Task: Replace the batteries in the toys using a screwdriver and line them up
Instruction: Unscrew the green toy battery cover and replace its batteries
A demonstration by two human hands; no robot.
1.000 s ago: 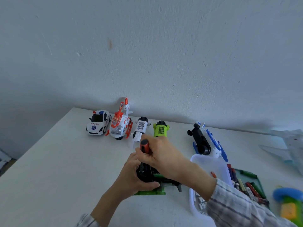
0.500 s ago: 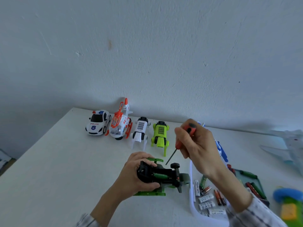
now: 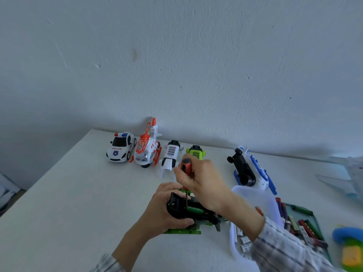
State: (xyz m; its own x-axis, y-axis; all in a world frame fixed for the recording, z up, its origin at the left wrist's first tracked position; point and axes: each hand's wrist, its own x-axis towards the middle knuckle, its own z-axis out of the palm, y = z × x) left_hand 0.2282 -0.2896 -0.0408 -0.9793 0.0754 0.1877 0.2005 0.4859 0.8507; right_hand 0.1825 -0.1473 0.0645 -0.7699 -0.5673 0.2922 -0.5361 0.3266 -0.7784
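A green and black toy lies belly-up on the white table, its battery bay open with a green cell showing. My left hand grips its left end. My right hand holds a red-handled screwdriver upright, its thin shaft reaching down into the bay. Along the wall stand a police car, an orange and white helicopter, a white toy and a lime green toy, partly hidden by my right hand.
A blue and white plane lies on its side at the right. A clear plastic tub holds white batteries. Beside it a green tray holds several batteries. A blue and yellow toy sits at the right edge.
My right hand swung back left from above the tub and brought the screwdriver down onto the toy. My left hand kept its hold.
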